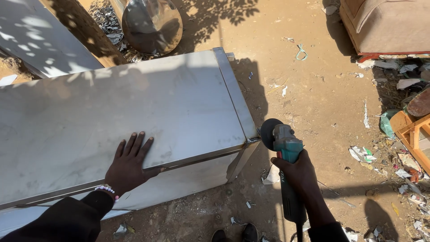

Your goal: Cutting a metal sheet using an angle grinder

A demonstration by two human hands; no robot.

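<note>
A large steel table point(134, 107) is filling the left and middle of the view, its flat brushed top lying dull grey and faintly scuffed, with leaf shadows falling across it. A narrow folded lip is running along its right edge down to the near corner, where a square steel leg is angling toward the ground.

The left arm, in a black sleeve, is reaching up from the lower left. The left hand point(127, 163) is lying flat and fully open on the tabletop near the front edge, fingers spread and pointing away from the body, gripping nothing. A beaded bracelet point(106, 190) in white and pink is sitting at the wrist.

The right arm is coming up from the bottom right. The right hand point(299, 175) is curling closed around the body of an angle grinder point(284, 148), holding it upright with the head pointing away. The grinder is teal and grey plastic, long and cylindrical, and its dark round disc is sitting just beside the table's near right corner; whether disc and metal are touching cannot be told.

Beyond the table, a shiny rounded metal vessel point(152, 22) is lying at the top, and a grey metal sheet point(40, 36) is leaning at the upper left. A brown upholstered seat point(385, 24) is standing at the upper right. The ground is dry sandy earth point(313, 80), littered with paper scraps, with wooden frames along the right edge
</note>
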